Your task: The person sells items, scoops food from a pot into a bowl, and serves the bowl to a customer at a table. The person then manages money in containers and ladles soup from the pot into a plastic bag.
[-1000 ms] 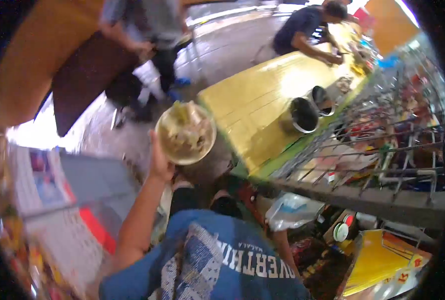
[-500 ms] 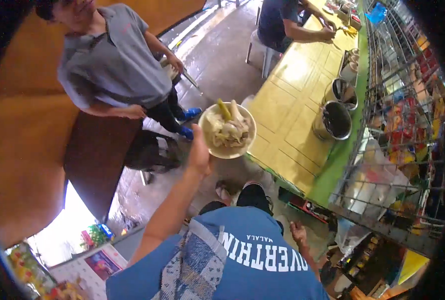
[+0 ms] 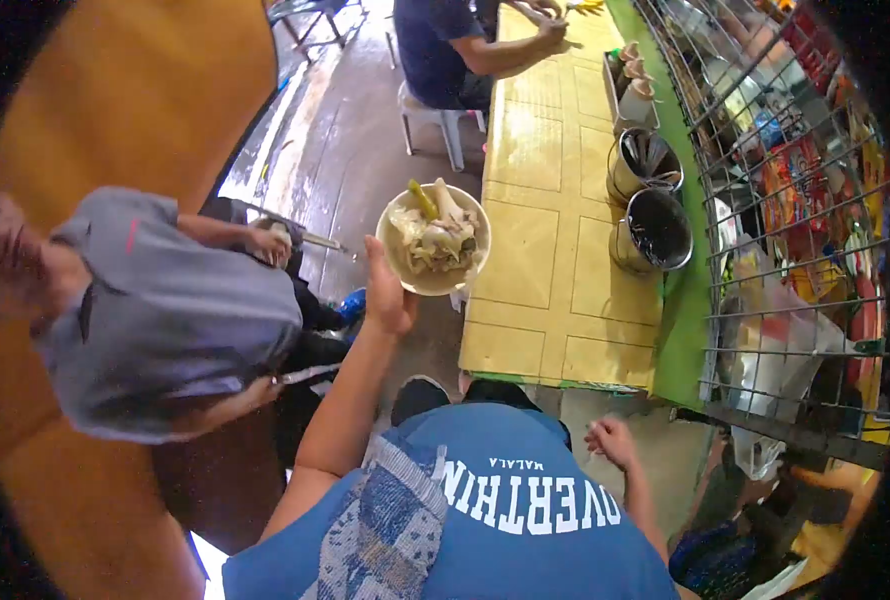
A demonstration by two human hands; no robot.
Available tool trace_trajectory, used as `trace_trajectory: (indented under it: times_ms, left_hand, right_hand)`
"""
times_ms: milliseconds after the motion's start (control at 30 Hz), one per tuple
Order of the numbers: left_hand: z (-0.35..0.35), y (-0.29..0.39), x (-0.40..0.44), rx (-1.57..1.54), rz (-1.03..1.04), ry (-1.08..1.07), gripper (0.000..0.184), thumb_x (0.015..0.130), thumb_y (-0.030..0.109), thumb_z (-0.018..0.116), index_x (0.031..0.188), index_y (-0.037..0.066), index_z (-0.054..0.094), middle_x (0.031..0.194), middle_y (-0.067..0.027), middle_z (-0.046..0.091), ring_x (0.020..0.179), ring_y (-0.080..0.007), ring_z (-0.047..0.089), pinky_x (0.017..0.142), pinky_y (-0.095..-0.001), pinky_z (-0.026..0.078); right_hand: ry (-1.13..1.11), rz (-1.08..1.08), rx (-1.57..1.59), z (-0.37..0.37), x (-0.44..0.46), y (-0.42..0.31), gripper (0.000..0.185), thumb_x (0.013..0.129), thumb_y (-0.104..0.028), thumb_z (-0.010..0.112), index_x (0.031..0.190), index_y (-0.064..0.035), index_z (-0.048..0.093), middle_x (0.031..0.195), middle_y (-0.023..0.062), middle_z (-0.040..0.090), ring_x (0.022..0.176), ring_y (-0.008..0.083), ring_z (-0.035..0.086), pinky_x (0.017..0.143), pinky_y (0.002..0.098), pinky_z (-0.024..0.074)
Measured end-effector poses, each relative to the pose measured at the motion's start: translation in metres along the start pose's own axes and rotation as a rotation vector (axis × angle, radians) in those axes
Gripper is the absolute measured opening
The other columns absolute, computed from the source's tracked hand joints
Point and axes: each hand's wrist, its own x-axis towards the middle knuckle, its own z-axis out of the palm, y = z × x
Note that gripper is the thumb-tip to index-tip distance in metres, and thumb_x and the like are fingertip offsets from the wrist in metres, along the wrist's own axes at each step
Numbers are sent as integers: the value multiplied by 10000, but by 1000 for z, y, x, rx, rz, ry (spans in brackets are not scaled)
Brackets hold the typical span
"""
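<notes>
My left hand (image 3: 392, 300) grips a round white bowl (image 3: 390, 262) by its near left side, thumb up along the rim. In the bowl lies food (image 3: 435, 240): pale meat with a bone sticking up, shredded greens and a long green chili pepper (image 3: 423, 199). The bowl is held in the air just left of the yellow table. My right hand (image 3: 613, 440) hangs low by my right side, below the table's near end, its fingers loosely curled with nothing visible in them.
On the yellow-topped table (image 3: 525, 230) stand a dark-mouthed metal pot (image 3: 655, 235), a utensil bucket (image 3: 645, 160) and a condiment rack (image 3: 630, 85). Wire mesh (image 3: 765, 200) borders the right. A person in grey (image 3: 165, 310) stands close left; another person (image 3: 445, 50) sits ahead on a white stool (image 3: 435, 120).
My view has turned to the right and come nearer the table, with the bowl still in my left hand. The person in grey is now closer on my left. My right hand has come up slightly.
</notes>
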Motion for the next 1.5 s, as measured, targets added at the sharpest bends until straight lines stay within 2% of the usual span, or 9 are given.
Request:
trace_trajectory:
  times_ms: [167, 367, 433, 500, 667, 1133, 1267, 1400, 1500]
  left_hand:
    - [7, 21, 68, 16, -86, -127, 731, 961, 593, 188, 1418, 30, 281, 1399, -135, 411, 1268, -267, 446, 1057, -398, 382]
    - [26, 21, 149, 34, -203, -290, 716, 965, 586, 174, 1412, 40, 293, 1388, -132, 424, 1258, -265, 455, 1051, -401, 389]
    - [28, 14, 181, 106, -171, -257, 730, 958, 592, 116, 1414, 52, 296, 1370, -156, 445, 1247, -327, 457, 1051, -453, 385]
    - [40, 10, 218, 142, -247, -323, 733, 954, 600, 119, 1416, 59, 293, 1358, -141, 461, 1239, -325, 466, 1040, -454, 397]
    - [46, 4, 271, 116, -350, -485, 698, 969, 572, 144, 1396, 47, 316, 1346, -147, 468, 1228, -294, 483, 1023, -424, 418]
    - [93, -4, 380, 130, -459, -605, 724, 961, 589, 121, 1399, 45, 312, 1356, -154, 460, 1210, -292, 507, 973, -424, 469]
    - [97, -18, 400, 169, -544, -562, 790, 922, 655, 142, 1413, 56, 298, 1377, -168, 440, 1262, -308, 451, 1052, -446, 386]
    - [101, -42, 484, 191, -568, -499, 827, 902, 686, 128, 1430, 66, 275, 1384, -162, 436, 1280, -313, 428, 1066, -452, 365]
    - [95, -62, 538, 327, -493, -542, 889, 861, 742, 127, 1429, 80, 298, 1382, -124, 453, 1271, -273, 440, 1048, -393, 379]
  right_hand:
    - [29, -373, 72, 25, 15, -129, 353, 942, -331, 524, 979, 4, 629, 830, 63, 656, 702, 131, 581, 653, 294, 484]
    - [99, -781, 449, 47, 83, -302, 544, 982, -487, 366, 1107, -13, 601, 971, 66, 633, 827, 136, 584, 699, 280, 480]
    - [125, -782, 556, 50, 102, -354, 563, 975, -514, 363, 1136, -23, 585, 1000, 63, 630, 864, 135, 573, 704, 280, 478]
    - [171, -733, 691, 47, 121, -401, 619, 938, -592, 375, 1150, -47, 577, 1021, 29, 607, 897, 132, 562, 709, 301, 482]
    - [113, -717, 895, 39, 157, -451, 732, 904, -662, 356, 1253, -30, 476, 1144, 73, 525, 989, 183, 534, 761, 348, 508]
    - [131, -749, 920, 17, 195, -518, 866, 889, -715, 255, 1355, 2, 392, 1274, 109, 507, 1153, 184, 498, 865, 365, 500]
    - [171, -729, 919, 10, 215, -520, 895, 877, -734, 240, 1357, 7, 387, 1264, 117, 520, 1145, 189, 504, 860, 365, 504]
    - [195, -654, 1003, -8, 284, -552, 930, 864, -751, 227, 1359, 20, 382, 1277, 141, 523, 1124, 192, 531, 857, 358, 510]
    - [244, -607, 1058, -12, 320, -572, 944, 864, -752, 226, 1361, 38, 366, 1304, 154, 504, 1137, 196, 518, 851, 357, 507]
